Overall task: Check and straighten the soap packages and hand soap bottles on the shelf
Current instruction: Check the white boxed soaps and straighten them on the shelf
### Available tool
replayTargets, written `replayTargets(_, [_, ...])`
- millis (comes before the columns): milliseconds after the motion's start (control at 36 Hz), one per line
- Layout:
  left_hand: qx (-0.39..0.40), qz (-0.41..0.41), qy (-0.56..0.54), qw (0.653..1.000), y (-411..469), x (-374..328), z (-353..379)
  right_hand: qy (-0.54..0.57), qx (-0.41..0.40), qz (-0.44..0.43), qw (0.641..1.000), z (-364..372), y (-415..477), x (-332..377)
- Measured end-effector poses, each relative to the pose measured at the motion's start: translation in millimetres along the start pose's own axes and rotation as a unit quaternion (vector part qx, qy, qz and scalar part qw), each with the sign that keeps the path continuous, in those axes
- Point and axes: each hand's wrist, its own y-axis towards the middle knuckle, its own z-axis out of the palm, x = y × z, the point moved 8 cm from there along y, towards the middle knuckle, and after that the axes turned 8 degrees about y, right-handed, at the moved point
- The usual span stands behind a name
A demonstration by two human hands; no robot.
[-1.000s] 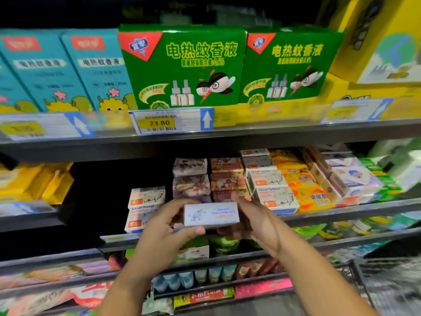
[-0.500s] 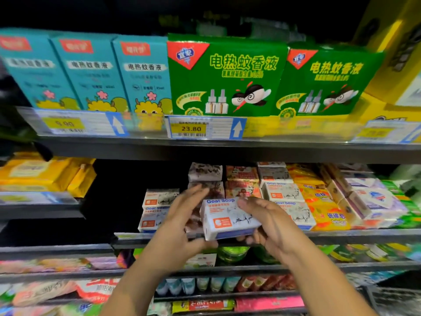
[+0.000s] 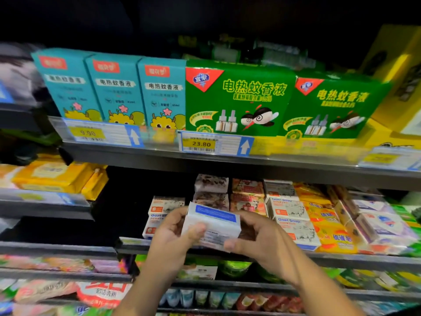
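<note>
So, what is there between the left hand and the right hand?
One white soap box with a blue panel, gripped at its ends by the left hand and the right hand. The head view shows it.

Soap box [image 3: 213,226] between left hand [image 3: 169,241] and right hand [image 3: 262,244], before middle shelf [image 3: 364,261]. Left Goat Soap stack [image 3: 164,207] behind it, right Goat Soap stack [image 3: 291,221] beside. Wrapped soap stacks [image 3: 211,190] between them. Repellent boxes [image 3: 237,99] on upper shelf [image 3: 159,156].

Dim light, black top, motion-smeared edges, perhaps some wide-angle bowing.
</note>
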Motion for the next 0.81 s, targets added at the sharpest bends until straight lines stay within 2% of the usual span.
replayTargets(83, [0.009,-0.019,-0.001,1.000,0,-3,4,0.003,-0.056,-0.009,0.998,-6,2,-6])
replayTargets(139, [0.021,-0.002,0.018,1.000,0,-9,6,-0.028,-0.064,-0.006,0.998,-7,4,-9])
replayTargets(222, [0.033,0.029,0.070,0.997,0,-21,9,-0.092,-0.055,0.005,0.994,-4,4,-12])
replayTargets(333, [0.071,0.072,0.144,0.984,-2,-36,23,-0.019,-0.002,0.021,1.000,21,0,-13])
replayTargets(389, [0.084,0.086,0.158,0.980,-3,-41,26,-0.096,-0.003,-0.009,0.995,27,-5,-6])
replayTargets(417, [0.087,0.086,0.156,0.980,-3,-41,25,-0.096,-0.010,-0.004,0.995,26,-7,-9])
replayTargets(472, [0.094,0.078,0.150,0.981,-3,-40,21,-0.030,-0.029,0.027,0.999,20,-6,-15])
replayTargets(528, [0.092,0.085,0.156,0.980,-1,-40,13,-0.056,-0.048,0.035,0.997,7,-7,-15])
replayTargets(722, [0.146,0.086,0.233,0.958,7,-22,7,0.017,-0.115,-0.018,0.993,-29,-17,2])
replayTargets(806, [0.159,0.094,0.269,0.945,8,-18,17,0.000,-0.125,-0.047,0.991,-22,-16,18])
